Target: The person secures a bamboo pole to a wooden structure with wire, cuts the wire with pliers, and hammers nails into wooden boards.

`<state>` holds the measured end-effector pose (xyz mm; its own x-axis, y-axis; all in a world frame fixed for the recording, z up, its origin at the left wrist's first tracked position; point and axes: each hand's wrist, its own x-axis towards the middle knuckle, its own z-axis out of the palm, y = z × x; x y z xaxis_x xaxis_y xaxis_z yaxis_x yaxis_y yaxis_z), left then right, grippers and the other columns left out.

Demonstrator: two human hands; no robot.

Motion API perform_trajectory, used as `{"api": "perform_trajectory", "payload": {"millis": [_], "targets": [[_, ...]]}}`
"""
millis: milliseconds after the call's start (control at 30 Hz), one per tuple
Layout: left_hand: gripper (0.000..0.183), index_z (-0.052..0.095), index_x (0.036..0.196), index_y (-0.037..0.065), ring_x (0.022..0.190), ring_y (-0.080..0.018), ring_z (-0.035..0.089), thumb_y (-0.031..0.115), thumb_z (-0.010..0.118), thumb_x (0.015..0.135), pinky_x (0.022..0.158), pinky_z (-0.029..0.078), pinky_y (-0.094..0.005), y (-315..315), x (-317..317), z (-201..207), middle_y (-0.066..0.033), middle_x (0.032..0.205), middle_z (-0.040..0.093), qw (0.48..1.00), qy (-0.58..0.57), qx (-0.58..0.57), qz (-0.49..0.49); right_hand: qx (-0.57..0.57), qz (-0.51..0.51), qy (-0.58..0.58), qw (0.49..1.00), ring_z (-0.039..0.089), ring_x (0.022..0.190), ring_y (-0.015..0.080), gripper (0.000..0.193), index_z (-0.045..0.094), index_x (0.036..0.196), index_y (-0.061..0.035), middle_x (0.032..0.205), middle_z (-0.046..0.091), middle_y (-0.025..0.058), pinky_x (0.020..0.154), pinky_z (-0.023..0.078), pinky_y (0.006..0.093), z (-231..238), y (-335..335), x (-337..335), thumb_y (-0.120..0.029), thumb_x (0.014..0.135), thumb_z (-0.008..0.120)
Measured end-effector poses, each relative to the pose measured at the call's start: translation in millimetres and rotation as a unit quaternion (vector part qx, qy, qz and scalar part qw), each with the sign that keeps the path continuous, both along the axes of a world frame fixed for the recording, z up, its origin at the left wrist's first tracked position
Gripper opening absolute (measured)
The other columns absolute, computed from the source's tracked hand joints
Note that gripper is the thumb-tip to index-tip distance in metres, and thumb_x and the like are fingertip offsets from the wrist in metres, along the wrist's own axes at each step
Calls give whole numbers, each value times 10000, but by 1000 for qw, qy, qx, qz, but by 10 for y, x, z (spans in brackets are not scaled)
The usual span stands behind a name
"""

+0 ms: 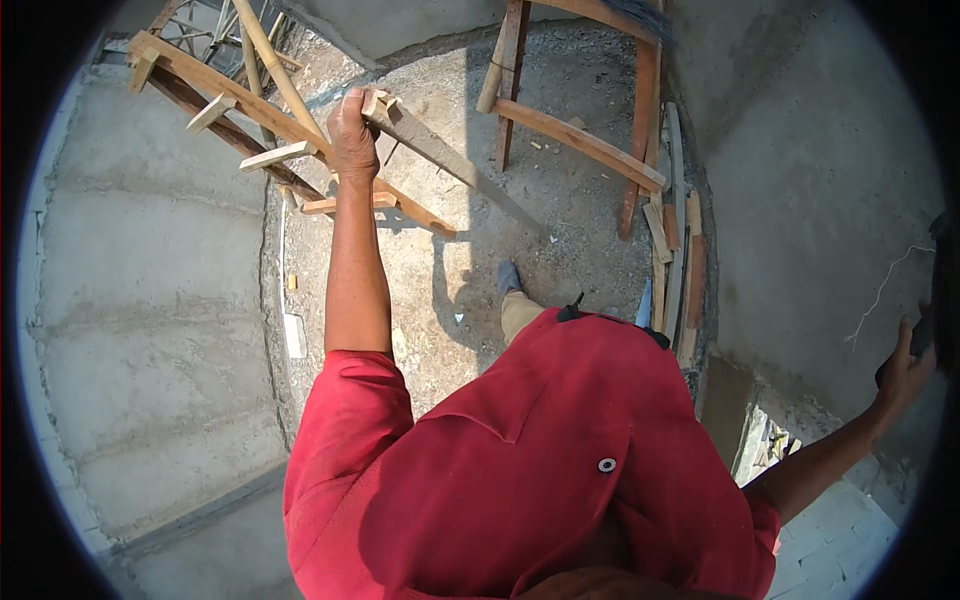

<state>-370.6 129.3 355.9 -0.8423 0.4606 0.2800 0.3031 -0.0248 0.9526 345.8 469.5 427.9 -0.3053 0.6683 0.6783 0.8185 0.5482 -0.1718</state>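
Observation:
My left hand (355,140) reaches far forward, its fingers wrapped round the end of a long, narrow wooden plank (440,153). The plank is greyed with what looks like cement and slants down toward the floor on the right. At the far right edge, against the grey wall, my right hand (903,372) is closed on a dark object (943,290). The picture's rim cuts that object off, so its kind does not show.
A wooden ladder (225,90) leans at the upper left beside a bamboo pole (275,65). A wooden trestle (580,145) stands ahead on the right. Wood strips (693,260) lie along the right wall. Plastered walls flank the rough, debris-strewn floor (480,270).

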Motion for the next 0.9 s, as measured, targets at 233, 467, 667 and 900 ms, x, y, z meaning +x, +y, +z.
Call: {"api": "perform_trajectory", "payload": {"millis": [233,467,667,900], "targets": [[594,695,1007,-17,732,-141,650,506,878,793,699,533,-300,273,416,76,-69,849,728,946,276,-96,144,-372,148,268,876,497,634,69,429,590,1315,1,788,527,-14,594,403,253,-495,-693,-1231,-181,928,622],[562,732,1136,-13,791,-139,673,446,824,824,733,540,-302,388,322,15,-75,885,750,988,144,-50,-37,-592,272,326,685,495,555,78,410,576,1291,-34,706,517,-16,524,399,242,-1260,-1448,-2168,-209,923,622],[383,800,946,22,678,-104,637,384,823,823,668,530,-298,612,725,189,-27,762,745,939,322,-118,10,-680,286,241,631,539,610,85,457,567,1333,-29,786,568,16,565,435,254,-1464,-1759,-2467,-201,915,637],[436,688,1067,-51,854,-159,692,261,828,798,795,559,-316,836,792,138,-113,958,737,968,205,-8,141,-570,282,198,746,627,888,180,529,526,1381,11,992,670,103,835,497,325,-1620,-1744,-2499,-201,911,643]]}}
